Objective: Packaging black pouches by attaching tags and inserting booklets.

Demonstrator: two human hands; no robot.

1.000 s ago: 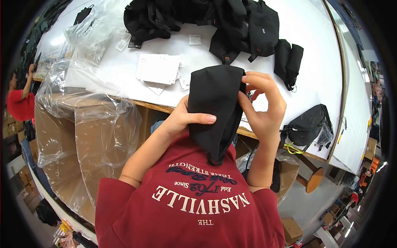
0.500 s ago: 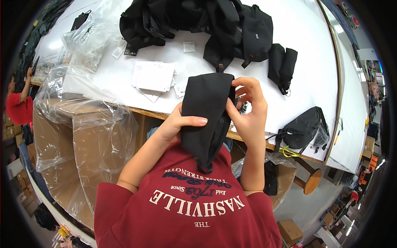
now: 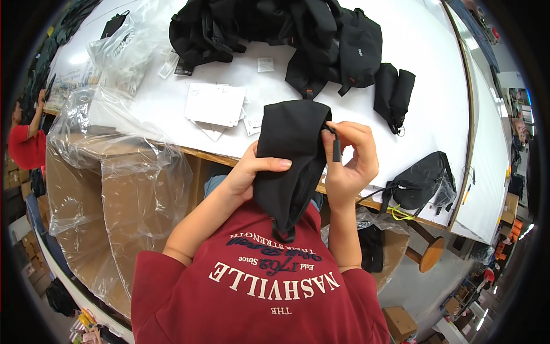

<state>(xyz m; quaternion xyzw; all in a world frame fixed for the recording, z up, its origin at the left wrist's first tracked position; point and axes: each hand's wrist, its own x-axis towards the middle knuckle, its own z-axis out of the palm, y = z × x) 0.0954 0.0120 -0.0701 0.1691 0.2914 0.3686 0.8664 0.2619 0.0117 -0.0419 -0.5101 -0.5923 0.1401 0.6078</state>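
1. the left hand (image 3: 252,172) grips the black bag (image 3: 289,160), thumb across its front.
2. the right hand (image 3: 349,163) pinches the bag's zipper pull (image 3: 336,149).
3. the bag is held up above the edge of the white worktop (image 3: 435,86).

One view only, head-worn, fisheye. Looks steeply down from above the person's chest, facing out across the white worktop (image 3: 401,51). Both hands sit close under the lens, mid-frame; the worktop's far side runs to the top edge. Straight edges bow toward the dark rim. Floor shows near left and right.
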